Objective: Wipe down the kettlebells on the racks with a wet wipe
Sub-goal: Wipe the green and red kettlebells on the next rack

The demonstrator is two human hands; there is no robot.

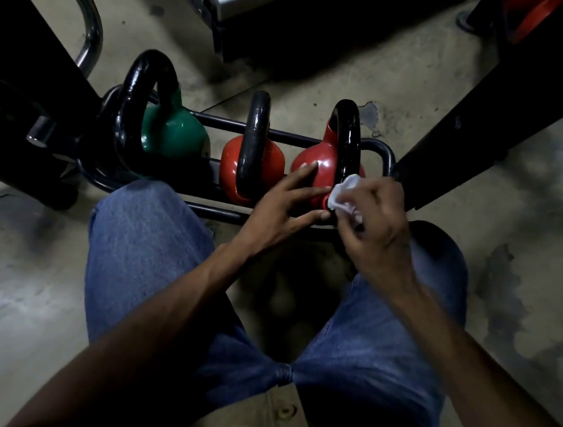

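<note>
Three kettlebells are sitting side by side in a low black rack (387, 158): the green kettlebell (174, 134) at the left, then the red middle kettlebell (230, 163) and the red right kettlebell (316, 160). The left hand (283, 213) is resting on the right kettlebell's near side, fingers straight and spread apart. The right hand (382, 223) is pinching a crumpled white wipe (343, 195), fingers curled round it, pressing it against the right kettlebell by the near foot of its black handle (349, 140).
</note>
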